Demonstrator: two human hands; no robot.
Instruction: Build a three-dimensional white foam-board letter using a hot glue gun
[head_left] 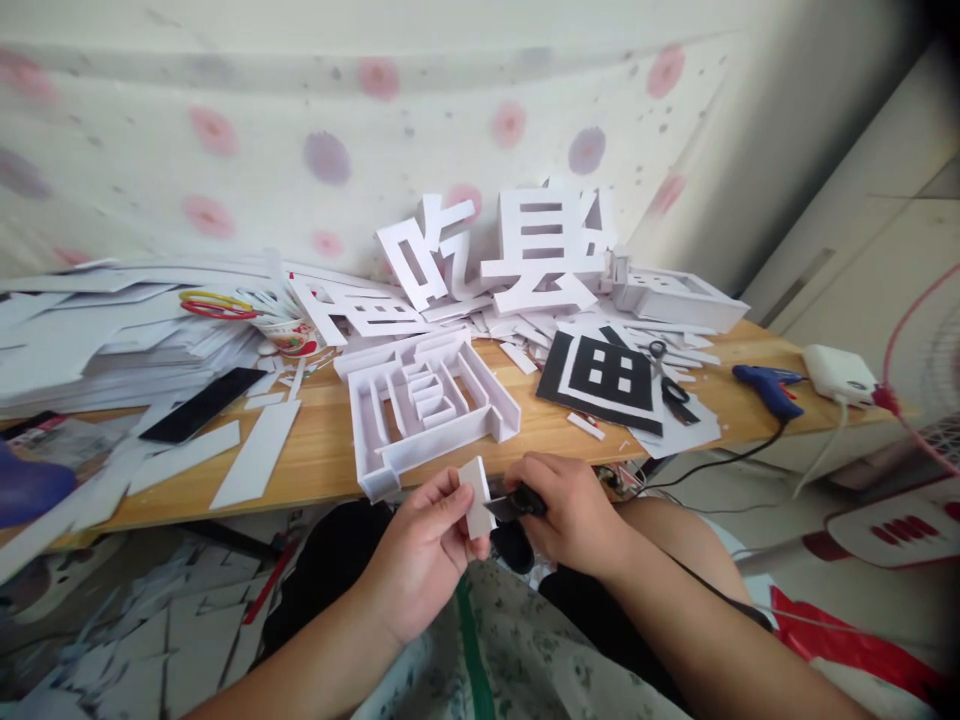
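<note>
My left hand [424, 545] pinches a small white foam-board piece [477, 495] upright, just below the table's front edge. My right hand [566, 510] is closed on black-handled scissors [512, 505], whose blades meet the piece's right edge. Both hands hover over my lap. Directly beyond them on the wooden table [315, 455] lies a white foam-board character with raised walls [427, 405].
More white foam characters [544, 250] lean against the dotted wall. A black-and-white printed character sheet [604, 375], a second pair of scissors [667, 375], a blue glue gun [769, 385], a white adapter [836, 372], a black phone [202, 403] and paper stacks [97, 340] lie about. Scraps litter the floor.
</note>
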